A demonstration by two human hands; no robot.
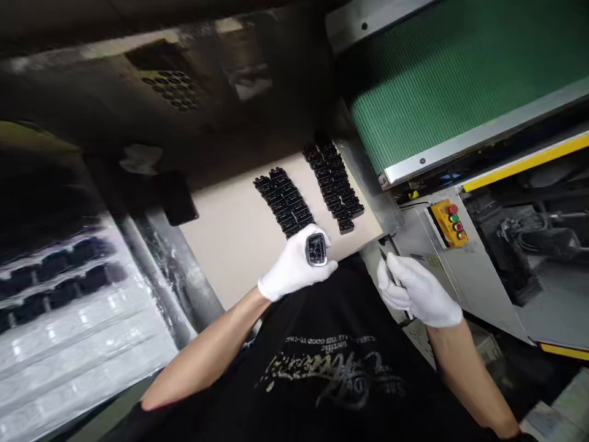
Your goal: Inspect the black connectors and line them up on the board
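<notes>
Above the pale tabletop's [211,252] near side, the gloved left hand [294,265] is curled closed around a small black part [316,249] with a silvery rim, its dark, recessed face turned up between thumb and fingers. Just beyond that hand lies one double row of black pieces [288,202]; another double row [332,184] sits farther off, to its right. Right of the left hand, well apart, the gloved right hand [419,291] has its fingers closed on a slim pointed tool [383,254].

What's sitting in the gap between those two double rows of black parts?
Nothing: in the head view, only bare pale board shows between the left double row and the right double row.
</notes>
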